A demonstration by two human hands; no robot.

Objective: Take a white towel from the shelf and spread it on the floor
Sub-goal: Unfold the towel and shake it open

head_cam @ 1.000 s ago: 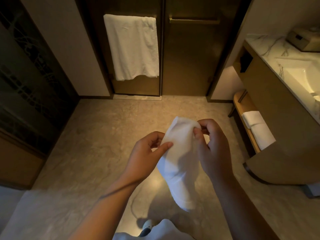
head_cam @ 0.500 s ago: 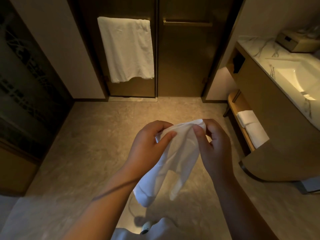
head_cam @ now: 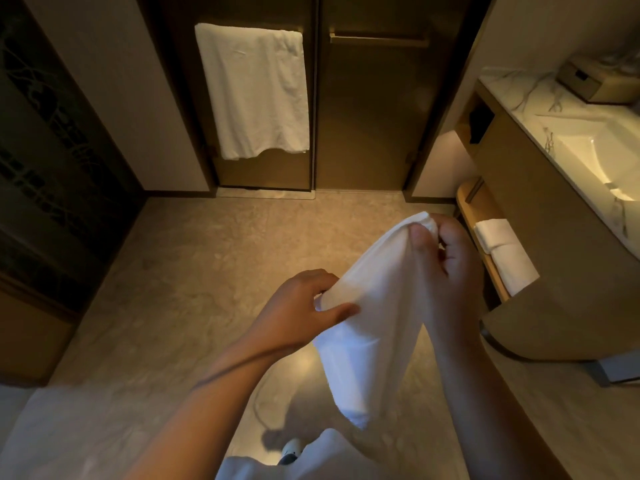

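1. A small white cloth towel (head_cam: pixel 374 327) is held in mid-air above the beige stone-patterned floor (head_cam: pixel 180 289); no part of it is seen touching the floor.
2. The upper corner of the towel is pinched between thumb and fingers of the right hand (head_cam: pixel 446 268), which is raised higher than the other hand and is closed on the fabric.
3. A lower edge of the towel is gripped by the left hand (head_cam: pixel 298 313), thumb laid over the cloth and fingers curled behind it.
4. Between the two hands the cloth is drawn into a slanted span; the rest hangs down in a loose, partly folded drape toward the bottom of the view.
5. To the right, two folded white towels (head_cam: pixel 502 251) are seen lying on a low wooden shelf (head_cam: pixel 467 206) under the vanity.
6. A marble-topped vanity counter (head_cam: pixel 512 95) with a lit white basin (head_cam: pixel 602 161) is seen at the right edge; a tan box (head_cam: pixel 595 81) sits on it.
7. A large white towel (head_cam: pixel 256 91) is hung over a bar on the dark brown door (head_cam: pixel 367 116) straight ahead.
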